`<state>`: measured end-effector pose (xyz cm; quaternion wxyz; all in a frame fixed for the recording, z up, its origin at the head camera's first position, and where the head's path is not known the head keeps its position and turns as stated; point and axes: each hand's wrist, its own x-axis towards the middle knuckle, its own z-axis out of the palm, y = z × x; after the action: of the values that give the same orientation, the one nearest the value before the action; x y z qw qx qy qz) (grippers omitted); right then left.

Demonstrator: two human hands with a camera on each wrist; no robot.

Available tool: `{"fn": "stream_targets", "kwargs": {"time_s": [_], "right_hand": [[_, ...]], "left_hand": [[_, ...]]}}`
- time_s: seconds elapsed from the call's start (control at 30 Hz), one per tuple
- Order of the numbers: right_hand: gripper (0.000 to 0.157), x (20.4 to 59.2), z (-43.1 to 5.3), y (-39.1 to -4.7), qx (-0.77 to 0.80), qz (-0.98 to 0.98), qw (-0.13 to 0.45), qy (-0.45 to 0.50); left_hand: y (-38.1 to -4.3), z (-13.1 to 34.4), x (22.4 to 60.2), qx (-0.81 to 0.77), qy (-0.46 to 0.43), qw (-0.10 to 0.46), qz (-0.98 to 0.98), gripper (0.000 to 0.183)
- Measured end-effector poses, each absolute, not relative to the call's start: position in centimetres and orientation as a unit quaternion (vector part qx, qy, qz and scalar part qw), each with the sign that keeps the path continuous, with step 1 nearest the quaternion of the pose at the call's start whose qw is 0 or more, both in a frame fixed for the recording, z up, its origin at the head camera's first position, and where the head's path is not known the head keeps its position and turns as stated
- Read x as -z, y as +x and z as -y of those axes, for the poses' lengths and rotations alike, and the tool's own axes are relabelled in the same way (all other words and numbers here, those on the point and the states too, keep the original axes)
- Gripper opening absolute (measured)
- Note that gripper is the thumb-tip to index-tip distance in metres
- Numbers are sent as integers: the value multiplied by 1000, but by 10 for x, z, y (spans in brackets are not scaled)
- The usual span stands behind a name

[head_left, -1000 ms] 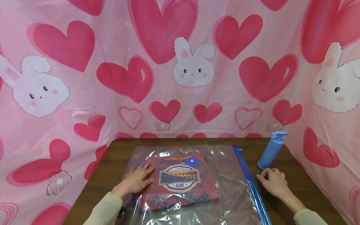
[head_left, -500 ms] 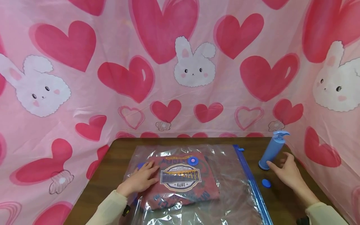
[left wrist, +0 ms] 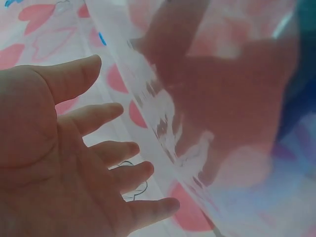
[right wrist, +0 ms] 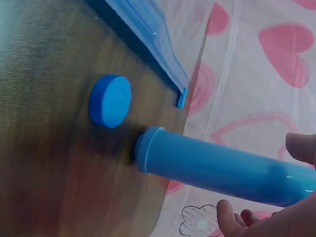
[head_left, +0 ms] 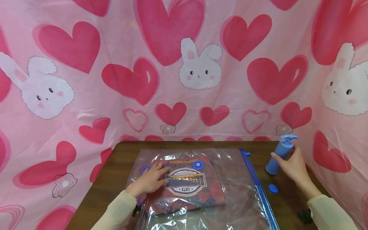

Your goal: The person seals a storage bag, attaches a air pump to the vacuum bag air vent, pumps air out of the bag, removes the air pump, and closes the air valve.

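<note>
A folded red T-shirt [head_left: 198,198] with a 1973 print lies inside a clear plastic storage bag [head_left: 238,182]. On the bag's face sits a round blue valve [head_left: 198,165] with a pink centre. My left hand [head_left: 152,179] rests with spread fingers on the bag over the shirt's left part; its palm [left wrist: 29,148] shows in the left wrist view. Upright on the table stands a light blue hand pump [head_left: 276,161]. Around its upper barrel is my right hand [head_left: 294,166], thumb on one side and fingers on the other, with a gap visible in the right wrist view.
A round blue cap [head_left: 273,188] lies on the wooden table [head_left: 290,201], between the pump and the bag's blue zip edge [head_left: 256,183]. The zip slider [head_left: 247,154] is at the far end. Pink heart-print cloth [head_left: 195,111] hangs close behind and at both sides.
My right hand has moved off the blue cap, uncovering it, and forward to the pump, which stays in place. The left hand has shifted slightly right over the shirt.
</note>
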<state>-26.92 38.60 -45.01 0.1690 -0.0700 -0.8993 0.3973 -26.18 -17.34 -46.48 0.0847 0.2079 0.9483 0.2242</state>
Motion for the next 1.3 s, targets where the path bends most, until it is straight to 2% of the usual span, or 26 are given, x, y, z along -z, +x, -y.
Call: {"fn": "stream_targets", "kwargs": {"time_s": [1.3], "right_hand": [[85,433,-378,-282,-386,896,196,-94]], "left_hand": [[-281,152,451,-205,211,65,-954,57]]}}
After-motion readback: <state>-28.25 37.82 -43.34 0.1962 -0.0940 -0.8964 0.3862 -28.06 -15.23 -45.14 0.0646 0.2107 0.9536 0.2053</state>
